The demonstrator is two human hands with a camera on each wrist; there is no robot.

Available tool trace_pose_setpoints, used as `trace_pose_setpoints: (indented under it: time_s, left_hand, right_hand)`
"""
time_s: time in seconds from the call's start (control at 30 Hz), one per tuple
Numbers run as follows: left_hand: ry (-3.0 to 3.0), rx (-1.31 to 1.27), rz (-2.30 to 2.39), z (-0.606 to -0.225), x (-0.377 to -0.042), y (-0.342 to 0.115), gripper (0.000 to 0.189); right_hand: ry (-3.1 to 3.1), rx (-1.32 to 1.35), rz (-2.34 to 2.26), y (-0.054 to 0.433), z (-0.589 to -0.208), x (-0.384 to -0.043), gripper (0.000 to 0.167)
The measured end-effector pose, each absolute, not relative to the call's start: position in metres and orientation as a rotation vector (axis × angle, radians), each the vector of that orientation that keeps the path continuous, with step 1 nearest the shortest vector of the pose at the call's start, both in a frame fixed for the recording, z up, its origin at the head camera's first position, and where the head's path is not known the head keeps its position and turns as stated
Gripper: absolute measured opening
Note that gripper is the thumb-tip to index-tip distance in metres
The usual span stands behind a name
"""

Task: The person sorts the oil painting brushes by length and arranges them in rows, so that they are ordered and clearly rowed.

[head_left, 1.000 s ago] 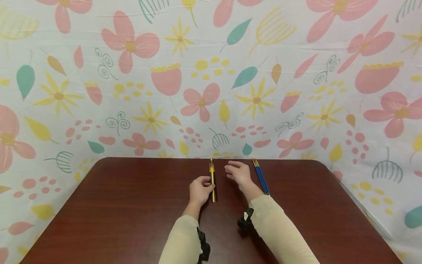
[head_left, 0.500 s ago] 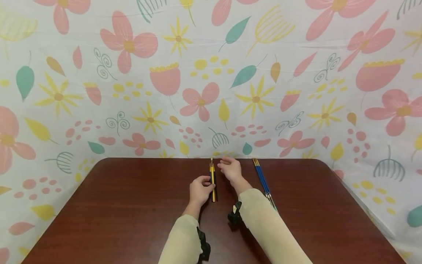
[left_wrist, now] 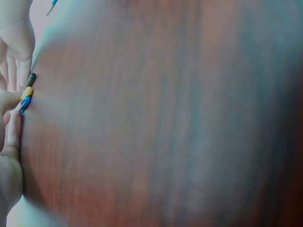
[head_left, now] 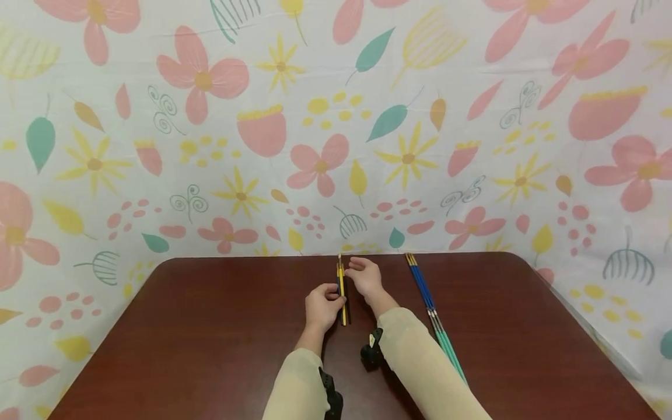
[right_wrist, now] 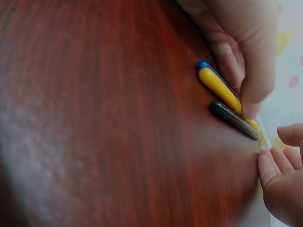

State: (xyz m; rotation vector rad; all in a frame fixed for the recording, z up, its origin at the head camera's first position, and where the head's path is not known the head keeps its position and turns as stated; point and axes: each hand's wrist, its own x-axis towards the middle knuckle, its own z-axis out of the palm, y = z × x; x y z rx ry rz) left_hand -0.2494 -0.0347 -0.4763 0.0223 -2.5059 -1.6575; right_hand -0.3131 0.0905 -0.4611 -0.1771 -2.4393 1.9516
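Three slim paintbrushes lie side by side near the table's far edge: a yellow one [head_left: 344, 318], a blue one [right_wrist: 202, 64] at its left and a black one [right_wrist: 227, 116] at its right. My left hand [head_left: 320, 307] pinches the yellow paintbrush, thumb on top of it and fingers along the blue one's side. Just right of the bundle, my right hand [head_left: 366, 280] holds nothing, its fingers extended toward the brushes' upper ends. In the left wrist view the handle ends [left_wrist: 26, 92] show beside the fingers.
Several blue-handled paintbrushes [head_left: 420, 280] lie at the right, with green-handled ones [head_left: 448, 350] below them in line, partly behind the right sleeve. The brown table [head_left: 210, 338] meets a flower-patterned cloth [head_left: 315, 192] at its back edge.
My right hand has moved left, away from the blue-handled brushes to the bundle's side, uncovering the green-handled ones. My left hand keeps its place on the yellow paintbrush.
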Motion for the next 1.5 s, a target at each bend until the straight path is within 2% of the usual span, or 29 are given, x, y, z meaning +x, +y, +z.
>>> trace_pose_setpoints:
  time_s: [0.8,1.17,1.5]
  left_hand:
    - [-2.505,0.025,-1.646,-0.468,-0.252,-0.033,0.029]
    - [-2.507,0.039,-1.661,-0.477,-0.252,-0.033,0.029]
    - [-2.502,0.065,-1.671,-0.477,-0.253,-0.036,0.029]
  right_hand:
    - [-2.522,-0.125,1.715,0.075,-0.461,-0.329,0.035]
    - [-2.537,-0.138,1.765,0.078,-0.47,-0.33,0.036]
    - [-2.696,-0.028,1.508,0.08,-0.463,-0.329,0.035]
